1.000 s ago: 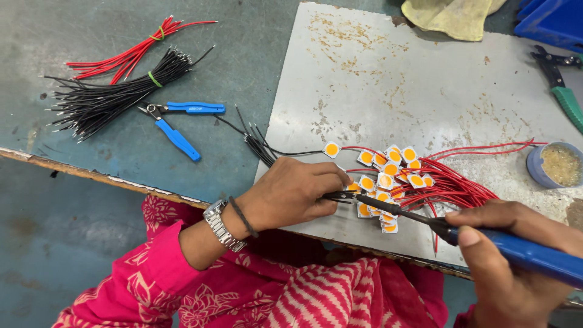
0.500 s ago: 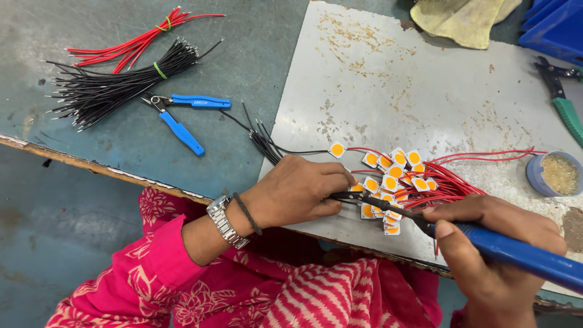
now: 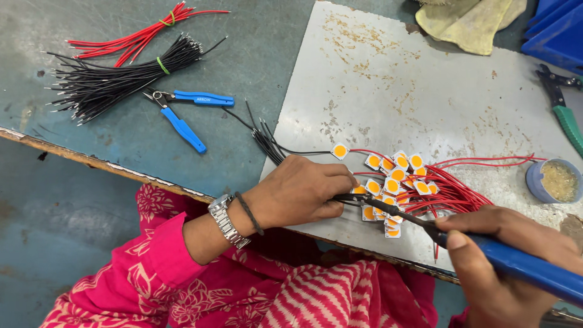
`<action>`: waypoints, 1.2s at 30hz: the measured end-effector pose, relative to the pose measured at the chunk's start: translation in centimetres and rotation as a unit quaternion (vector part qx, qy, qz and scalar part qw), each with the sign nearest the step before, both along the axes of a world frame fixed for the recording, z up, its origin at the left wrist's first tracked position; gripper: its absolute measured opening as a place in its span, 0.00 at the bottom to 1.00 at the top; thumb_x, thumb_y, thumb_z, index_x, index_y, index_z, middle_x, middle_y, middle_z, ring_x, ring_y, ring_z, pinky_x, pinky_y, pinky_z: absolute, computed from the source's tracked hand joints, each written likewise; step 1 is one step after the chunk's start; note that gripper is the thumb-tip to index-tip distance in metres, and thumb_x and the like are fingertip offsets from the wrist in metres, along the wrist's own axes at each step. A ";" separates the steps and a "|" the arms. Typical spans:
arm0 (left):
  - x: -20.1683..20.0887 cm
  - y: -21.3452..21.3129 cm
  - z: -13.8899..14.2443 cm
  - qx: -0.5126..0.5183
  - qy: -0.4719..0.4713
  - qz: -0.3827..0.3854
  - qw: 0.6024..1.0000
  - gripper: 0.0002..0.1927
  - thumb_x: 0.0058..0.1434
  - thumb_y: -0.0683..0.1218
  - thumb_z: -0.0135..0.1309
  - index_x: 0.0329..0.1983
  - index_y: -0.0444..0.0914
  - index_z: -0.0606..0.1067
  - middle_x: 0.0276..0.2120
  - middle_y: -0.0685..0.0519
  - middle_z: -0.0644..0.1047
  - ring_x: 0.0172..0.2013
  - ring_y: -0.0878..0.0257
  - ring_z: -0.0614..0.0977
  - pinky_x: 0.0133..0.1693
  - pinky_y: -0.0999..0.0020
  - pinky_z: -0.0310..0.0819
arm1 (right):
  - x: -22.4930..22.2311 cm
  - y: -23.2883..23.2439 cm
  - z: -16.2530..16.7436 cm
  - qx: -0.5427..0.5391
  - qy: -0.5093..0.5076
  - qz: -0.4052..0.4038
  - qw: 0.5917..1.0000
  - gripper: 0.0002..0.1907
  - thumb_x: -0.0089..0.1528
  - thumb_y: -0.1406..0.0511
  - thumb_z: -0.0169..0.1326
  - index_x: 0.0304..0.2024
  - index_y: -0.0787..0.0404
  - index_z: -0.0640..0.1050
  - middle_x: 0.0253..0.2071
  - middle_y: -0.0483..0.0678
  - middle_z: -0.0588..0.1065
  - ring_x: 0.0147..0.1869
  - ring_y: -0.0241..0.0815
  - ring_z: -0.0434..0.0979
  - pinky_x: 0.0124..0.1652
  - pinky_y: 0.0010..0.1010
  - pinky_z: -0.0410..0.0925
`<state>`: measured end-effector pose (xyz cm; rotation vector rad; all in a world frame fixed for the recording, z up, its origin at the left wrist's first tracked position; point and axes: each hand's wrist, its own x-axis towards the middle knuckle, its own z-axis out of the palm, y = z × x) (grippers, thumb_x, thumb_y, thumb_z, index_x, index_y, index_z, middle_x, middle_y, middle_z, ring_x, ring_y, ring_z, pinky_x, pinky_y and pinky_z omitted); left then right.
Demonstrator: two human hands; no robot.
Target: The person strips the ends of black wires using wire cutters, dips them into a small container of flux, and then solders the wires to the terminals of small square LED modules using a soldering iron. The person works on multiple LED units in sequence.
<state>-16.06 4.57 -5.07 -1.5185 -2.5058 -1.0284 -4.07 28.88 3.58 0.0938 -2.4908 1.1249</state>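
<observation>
Head view: left hand [image 3: 297, 194] closed, pinching a black wire [image 3: 285, 149] against a small square LED chip [image 3: 359, 191] on the grey plate [image 3: 425, 91]. Right hand [image 3: 510, 267] grips a blue-handled soldering iron [image 3: 486, 252]; its long axis points toward 10 o'clock, tip beside the chip. Left hand is nearer.

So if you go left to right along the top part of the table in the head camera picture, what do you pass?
Black wires → blue pliers → grey plate → yellow cloth → green pliers.
</observation>
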 end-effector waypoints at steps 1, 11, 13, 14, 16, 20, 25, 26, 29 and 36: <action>0.0 0.0 0.0 -0.001 0.000 -0.001 1.000 0.15 0.54 0.49 0.62 0.43 0.41 0.77 0.39 0.56 0.79 0.34 0.55 0.83 0.32 0.57 0.75 | 0.0 0.1 -0.1 0.000 0.000 0.006 1.000 0.10 0.56 0.68 0.57 0.37 0.69 0.80 0.32 0.53 0.80 0.31 0.37 0.81 0.36 0.22 0.71; 0.1 -0.1 0.2 0.001 0.004 -0.006 1.000 0.15 0.55 0.49 0.62 0.44 0.41 0.76 0.38 0.55 0.78 0.35 0.54 0.83 0.32 0.56 0.75 | -0.7 -0.5 -0.1 0.017 -0.003 0.009 1.000 0.11 0.53 0.68 0.58 0.35 0.69 0.81 0.32 0.52 0.80 0.32 0.38 0.81 0.36 0.23 0.71; 0.1 0.0 0.2 -0.003 0.002 -0.004 1.000 0.15 0.55 0.49 0.62 0.44 0.41 0.76 0.38 0.55 0.78 0.35 0.54 0.83 0.32 0.56 0.75 | -0.7 -0.5 -0.1 0.018 -0.011 0.007 1.000 0.11 0.52 0.68 0.58 0.35 0.69 0.81 0.32 0.52 0.80 0.31 0.38 0.80 0.37 0.24 0.71; 0.1 0.0 0.2 -0.005 0.001 -0.003 1.000 0.15 0.55 0.49 0.62 0.44 0.41 0.76 0.38 0.55 0.78 0.35 0.54 0.83 0.32 0.56 0.75 | -0.6 -0.4 -0.1 0.014 -0.016 0.003 1.000 0.11 0.52 0.68 0.58 0.35 0.69 0.81 0.31 0.52 0.80 0.31 0.37 0.80 0.37 0.24 0.71; 0.1 0.0 0.2 -0.007 0.008 -0.007 1.000 0.16 0.55 0.49 0.62 0.45 0.41 0.76 0.38 0.54 0.78 0.35 0.54 0.83 0.32 0.56 0.75 | -0.4 -0.2 -0.3 0.006 -0.027 -0.005 1.000 0.11 0.52 0.68 0.57 0.34 0.69 0.81 0.31 0.53 0.80 0.30 0.37 0.80 0.36 0.24 0.70; 0.1 0.0 0.2 -0.014 0.011 -0.004 1.000 0.16 0.55 0.50 0.62 0.45 0.41 0.76 0.39 0.54 0.78 0.35 0.54 0.83 0.32 0.56 0.74 | 1.2 0.2 -1.1 -0.032 0.004 -0.026 0.999 0.09 0.59 0.69 0.58 0.39 0.70 0.81 0.33 0.53 0.80 0.32 0.35 0.78 0.38 0.19 0.68; 0.2 0.0 0.3 -0.014 0.014 -0.001 1.000 0.15 0.55 0.50 0.61 0.43 0.41 0.76 0.38 0.54 0.77 0.34 0.54 0.82 0.32 0.56 0.74 | 1.7 1.7 -2.4 -0.078 0.015 -0.030 0.996 0.09 0.62 0.69 0.59 0.40 0.73 0.81 0.32 0.52 0.78 0.32 0.35 0.75 0.37 0.17 0.65; 0.1 0.0 0.3 -0.009 0.015 -0.001 1.000 0.15 0.54 0.50 0.61 0.42 0.41 0.76 0.37 0.54 0.77 0.34 0.53 0.82 0.31 0.56 0.74 | 1.7 2.0 -2.6 -0.092 0.010 -0.037 0.995 0.10 0.61 0.69 0.59 0.39 0.74 0.81 0.30 0.52 0.77 0.29 0.35 0.73 0.35 0.17 0.63; 0.3 -0.1 0.1 0.043 0.012 0.011 0.999 0.10 0.56 0.46 0.59 0.40 0.42 0.76 0.37 0.56 0.78 0.32 0.55 0.82 0.32 0.58 0.75 | 1.6 2.3 -2.9 -0.140 0.003 -0.058 0.988 0.09 0.61 0.71 0.57 0.40 0.75 0.81 0.26 0.53 0.75 0.25 0.36 0.70 0.31 0.19 0.61; 0.4 0.0 -0.1 0.050 0.026 0.009 0.998 0.10 0.56 0.46 0.59 0.40 0.41 0.76 0.36 0.55 0.79 0.31 0.54 0.82 0.32 0.58 0.75 | -1.3 -0.1 -4.0 -0.222 0.060 -0.023 0.973 0.14 0.71 0.67 0.54 0.56 0.68 0.70 0.42 0.59 0.78 0.39 0.42 0.81 0.41 0.27 0.74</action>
